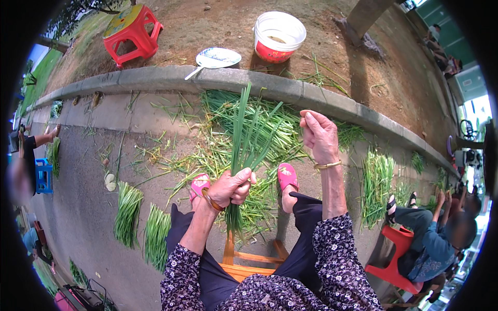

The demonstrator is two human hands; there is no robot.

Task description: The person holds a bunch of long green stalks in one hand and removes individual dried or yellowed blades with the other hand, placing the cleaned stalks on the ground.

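Observation:
My left hand (232, 188) is wrapped round a bunch of long, flat green leaves that look like garlic chives (243, 136). The bunch stands nearly upright, leaf tips fanning out above my fist and stem ends hanging below it. Off to the right and higher, my right hand (319, 133) is raised with its fingers pinched together; whether anything is between them I cannot make out. A loose heap of the same greens (264, 127) lies on the pavement beyond my feet. Left of my knee lie two neat bundles, one (127, 213) farther out and one (157, 236) nearer.
A stone kerb (280, 89) runs behind the heap. Beyond it are a white-and-red bucket (278, 39), a fan (219, 57) and a red stool (132, 36). More greens (377, 179) lie at right, near a seated person (436, 246). Pink slippers (287, 175) cover my feet.

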